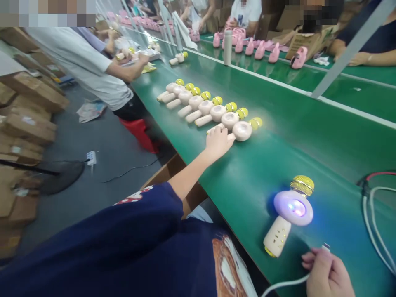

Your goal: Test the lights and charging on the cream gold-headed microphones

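Clock directions are read from the centre of the view, unless another reference is given. The left hand [219, 142], close to the centre on its 3 o'clock side, is closed round the handle of the near mic [243, 131], whose disc lies at 2 o'clock from the knuckles. Whether the fingers also touch the neighbouring handle cannot be told. From this mic the row [205, 107] extends toward 10 o'clock along the green bench [309, 152], pale handles on one side, yellow heads on the other.

At 4 o'clock the lit mic [293, 208] lies apart on the bench, untouched: head toward 1 o'clock of its disc, handle toward 7, the disc's centre glowing blue and violet. At 5 o'clock from it, the right hand [329, 272] pinches a white cable [291, 283] near its plug [326, 247], which stands clear of the handle.

Surroundings: grey leads [365, 208] at 3 o'clock from the lit mic; a bottle [228, 47] and pink items [260, 50] toward 1 o'clock; a co-worker [83, 68] in a pale shirt at 10; cartons [29, 128] at 9.
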Tool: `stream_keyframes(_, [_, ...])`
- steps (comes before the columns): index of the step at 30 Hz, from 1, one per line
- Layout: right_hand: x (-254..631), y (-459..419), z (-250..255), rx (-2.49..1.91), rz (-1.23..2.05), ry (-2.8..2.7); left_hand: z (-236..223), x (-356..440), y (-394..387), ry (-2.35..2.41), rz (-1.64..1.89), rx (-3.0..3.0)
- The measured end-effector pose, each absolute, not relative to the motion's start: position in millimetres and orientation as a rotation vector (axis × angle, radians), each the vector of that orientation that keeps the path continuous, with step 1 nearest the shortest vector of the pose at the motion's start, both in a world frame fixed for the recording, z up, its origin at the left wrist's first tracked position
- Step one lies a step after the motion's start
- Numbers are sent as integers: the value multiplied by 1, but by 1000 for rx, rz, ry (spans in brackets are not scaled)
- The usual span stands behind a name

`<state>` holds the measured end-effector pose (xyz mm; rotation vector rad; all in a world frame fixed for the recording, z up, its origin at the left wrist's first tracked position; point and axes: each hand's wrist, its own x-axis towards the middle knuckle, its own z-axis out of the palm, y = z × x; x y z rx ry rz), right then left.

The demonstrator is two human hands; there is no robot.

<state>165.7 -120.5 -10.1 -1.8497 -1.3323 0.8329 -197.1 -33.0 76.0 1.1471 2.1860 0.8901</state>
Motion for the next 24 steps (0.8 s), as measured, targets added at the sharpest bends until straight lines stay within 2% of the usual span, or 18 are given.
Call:
stream_keyframes(2, [158, -122, -2, -1834, 859, -1272, 79, -161, -55, 2293, 786, 1461])
stream_keyframes(5, [141, -132, 6, -1714, 1097, -1085, 67, -98, -86, 1708, 339, 1674])
stream_keyframes(6, [134, -137, 7, -1654, 1205, -1023, 59, -79, -93, 1603, 289, 1680])
stream_keyframes(8, [122, -147, 7, -1565, 1333, -949, 44, -49, -102, 1548, 347, 1650])
stream_keyframes(12, [116, -161, 5, -1502, 1303, -917, 26, -17, -101, 1524, 600, 1402])
stream_keyframes(15, [127, -166, 14, -1428, 1323, -846, 33, -6, -93, 1171, 695, 934])
stream_keyframes(18, [139, -169, 30, -1375, 1092, -846, 48, 5, -81, 815, 677, 560])
stream_keyframes(21, [145, -175, 45, -1443, 750, -886, 66, 15, -69, 720, 667, 392])
stream_keyframes(24, [147, -182, 55, -1542, 758, -925, 83, 21, -61, 635, 705, 266])
